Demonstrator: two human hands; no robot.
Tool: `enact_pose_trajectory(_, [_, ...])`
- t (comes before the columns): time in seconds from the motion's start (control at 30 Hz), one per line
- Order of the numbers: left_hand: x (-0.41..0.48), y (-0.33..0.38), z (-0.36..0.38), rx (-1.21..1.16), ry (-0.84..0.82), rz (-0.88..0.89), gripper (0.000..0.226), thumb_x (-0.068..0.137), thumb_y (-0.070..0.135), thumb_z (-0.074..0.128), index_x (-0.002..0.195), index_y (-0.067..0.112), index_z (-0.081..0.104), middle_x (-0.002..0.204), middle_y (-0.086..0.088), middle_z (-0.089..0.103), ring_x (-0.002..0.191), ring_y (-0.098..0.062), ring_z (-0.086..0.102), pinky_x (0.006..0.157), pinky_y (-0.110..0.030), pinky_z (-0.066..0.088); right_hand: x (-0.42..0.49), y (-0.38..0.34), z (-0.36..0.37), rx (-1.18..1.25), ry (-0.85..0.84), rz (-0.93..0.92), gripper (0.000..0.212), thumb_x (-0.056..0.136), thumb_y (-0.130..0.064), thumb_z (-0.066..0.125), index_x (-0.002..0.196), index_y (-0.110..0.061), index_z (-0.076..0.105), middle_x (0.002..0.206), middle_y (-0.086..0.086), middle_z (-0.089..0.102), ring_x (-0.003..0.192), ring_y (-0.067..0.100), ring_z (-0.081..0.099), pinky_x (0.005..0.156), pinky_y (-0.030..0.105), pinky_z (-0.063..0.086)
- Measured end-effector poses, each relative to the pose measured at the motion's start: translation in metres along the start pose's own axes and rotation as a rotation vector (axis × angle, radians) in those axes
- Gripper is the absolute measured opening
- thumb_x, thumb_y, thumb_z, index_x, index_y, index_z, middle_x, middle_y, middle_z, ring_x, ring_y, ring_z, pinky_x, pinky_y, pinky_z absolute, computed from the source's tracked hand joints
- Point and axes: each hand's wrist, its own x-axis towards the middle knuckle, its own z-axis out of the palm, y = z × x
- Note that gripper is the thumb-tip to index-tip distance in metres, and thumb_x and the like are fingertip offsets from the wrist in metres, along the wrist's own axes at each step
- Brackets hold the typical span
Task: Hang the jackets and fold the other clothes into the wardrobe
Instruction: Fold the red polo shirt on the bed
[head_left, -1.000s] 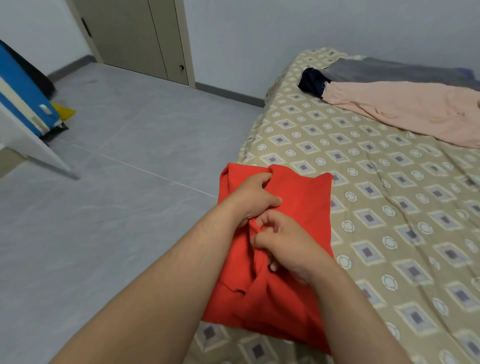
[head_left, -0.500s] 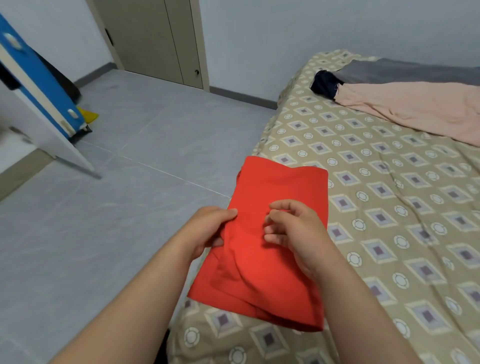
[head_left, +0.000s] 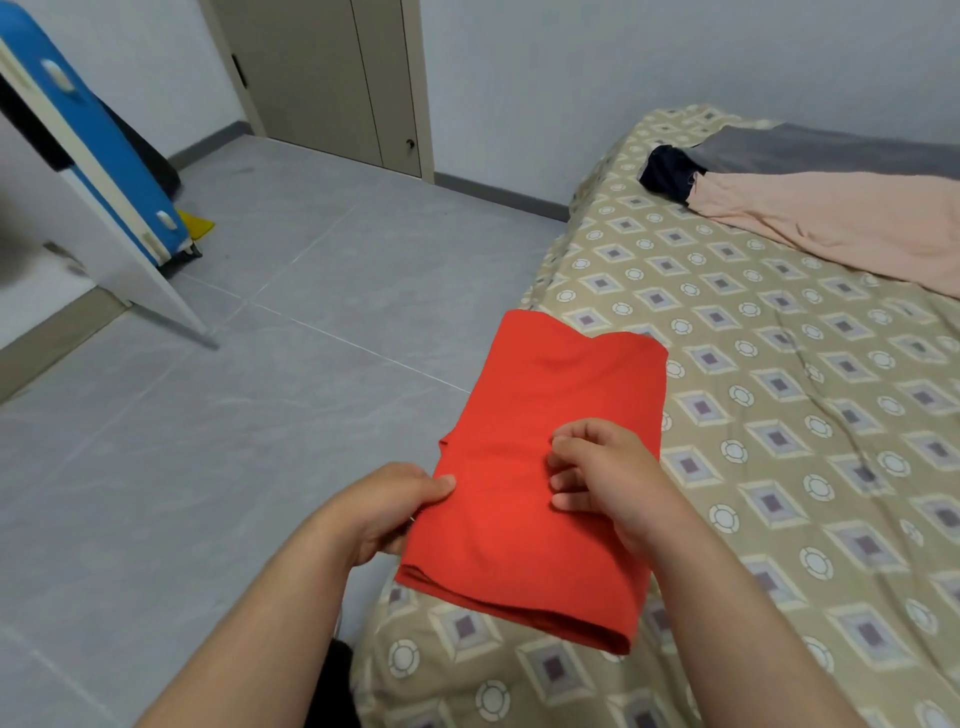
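A folded red garment (head_left: 545, 415) lies at the bed's near left edge, partly lifted over the floor. My left hand (head_left: 389, 504) grips its left edge, thumb on top and fingers underneath. My right hand (head_left: 608, 478) sits on the garment's right side with fingers curled onto the cloth; whether it pinches the fabric is unclear. On the far side of the bed lie a peach garment (head_left: 831, 228), a grey one (head_left: 810, 156) and a dark navy one (head_left: 667, 174). The white and blue wardrobe door (head_left: 98, 182) stands open at the left.
The bed (head_left: 779, 415) with a beige patterned cover fills the right half. Grey tiled floor (head_left: 208, 441) spreads to the left. A closed beige door (head_left: 332, 83) is in the far wall. A yellow item (head_left: 195, 226) lies on the floor behind the wardrobe door.
The red garment went from bunched under both hands to a neat fold. My left hand moved to its left edge, and the view swung left toward the wardrobe door.
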Motion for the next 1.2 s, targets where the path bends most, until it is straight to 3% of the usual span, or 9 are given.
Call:
enact_pose_trajectory(0.27, [0.015, -0.002, -0.013, 0.204, 0.12, -0.012, 0.033, 0.097, 0.015, 0.057, 0.065, 0.015, 0.046, 0.048, 0.001, 0.044, 0.036, -0.012, 0.035, 0.042, -0.015, 0.029, 0.0, 0.003, -0.008, 0.135, 0.015, 0.041, 0.013, 0.089, -0.004, 0.056, 0.085, -0.012, 0.066, 0.072, 0.005, 0.065, 0.057, 0.014, 0.059, 0.054, 0.028, 0.055])
enact_pose_trajectory(0.4, [0.022, 0.002, -0.008, 0.14, 0.126, 0.062, 0.017, 0.093, 0.021, 0.06, 0.08, 0.014, 0.052, 0.074, -0.005, 0.049, 0.06, -0.018, 0.043, 0.056, -0.025, 0.036, 0.012, 0.008, -0.024, -0.09, 0.427, -0.07, 0.01, 0.079, -0.014, 0.059, 0.082, -0.018, 0.068, 0.074, 0.0, 0.068, 0.067, 0.018, 0.065, 0.067, 0.035, 0.055])
enact_pose_trajectory(0.5, [0.029, 0.011, 0.002, -0.106, 0.095, 0.208, 0.021, 0.095, 0.035, 0.057, 0.083, 0.017, 0.06, 0.079, 0.001, 0.062, 0.066, -0.013, 0.057, 0.063, -0.023, 0.045, 0.015, 0.014, -0.035, -0.401, 0.625, 0.05, 0.042, 0.076, -0.032, 0.062, 0.114, -0.014, 0.062, 0.104, 0.004, 0.068, 0.097, 0.029, 0.065, 0.086, 0.04, 0.052])
enact_pose_trajectory(0.6, [0.033, 0.017, 0.014, -0.217, 0.01, 0.222, 0.025, 0.093, 0.036, 0.063, 0.093, 0.012, 0.07, 0.083, 0.002, 0.076, 0.069, -0.008, 0.071, 0.055, -0.017, 0.051, 0.016, 0.014, -0.038, -0.287, 0.55, 0.153, 0.048, 0.075, -0.045, 0.068, 0.103, -0.007, 0.059, 0.097, 0.005, 0.069, 0.088, 0.03, 0.067, 0.085, 0.045, 0.055])
enact_pose_trajectory(0.7, [0.04, 0.014, 0.025, -0.249, 0.031, 0.227, 0.028, 0.09, 0.031, 0.069, 0.103, 0.007, 0.071, 0.088, -0.004, 0.077, 0.078, -0.017, 0.074, 0.062, -0.024, 0.057, 0.018, 0.012, -0.034, 0.07, 0.373, 0.179, 0.023, 0.082, -0.023, 0.073, 0.099, -0.009, 0.066, 0.091, 0.012, 0.075, 0.082, 0.031, 0.073, 0.08, 0.05, 0.06])
enact_pose_trajectory(0.8, [0.051, 0.013, 0.032, -0.109, 0.175, 0.296, 0.03, 0.086, 0.034, 0.072, 0.104, 0.01, 0.072, 0.089, -0.003, 0.076, 0.079, -0.016, 0.072, 0.076, -0.033, 0.058, 0.019, 0.005, -0.043, 0.102, 0.376, 0.148, 0.019, 0.08, -0.003, 0.066, 0.098, -0.01, 0.067, 0.089, 0.015, 0.075, 0.077, 0.03, 0.071, 0.074, 0.048, 0.06])
enact_pose_trajectory(1.0, [0.044, 0.024, 0.06, 0.63, 0.453, 0.451, 0.067, 0.071, 0.068, 0.06, 0.122, 0.024, 0.061, 0.119, -0.007, 0.055, 0.115, -0.031, 0.051, 0.098, -0.037, 0.042, 0.005, 0.0, -0.101, -0.176, 0.641, 0.081, 0.024, 0.074, -0.002, 0.061, 0.094, -0.013, 0.068, 0.067, 0.005, 0.069, 0.051, 0.02, 0.061, 0.052, 0.028, 0.05])
enact_pose_trajectory(1.1, [0.035, 0.023, 0.076, 0.669, 0.572, 0.586, 0.063, 0.075, 0.062, 0.063, 0.123, 0.022, 0.057, 0.118, -0.004, 0.051, 0.113, -0.029, 0.046, 0.098, -0.038, 0.039, 0.004, 0.007, -0.103, -0.38, 0.642, 0.188, 0.028, 0.075, -0.016, 0.062, 0.102, -0.011, 0.064, 0.085, 0.011, 0.07, 0.076, 0.031, 0.068, 0.075, 0.044, 0.058])
enact_pose_trajectory(1.2, [0.028, 0.021, 0.084, 0.631, 0.548, 0.708, 0.045, 0.081, 0.053, 0.064, 0.113, 0.023, 0.062, 0.111, -0.001, 0.057, 0.107, -0.024, 0.053, 0.09, -0.033, 0.042, 0.006, 0.004, -0.093, -0.605, 0.722, 0.152, 0.047, 0.078, -0.029, 0.063, 0.121, -0.01, 0.056, 0.116, 0.02, 0.061, 0.108, 0.041, 0.058, 0.093, 0.043, 0.048])
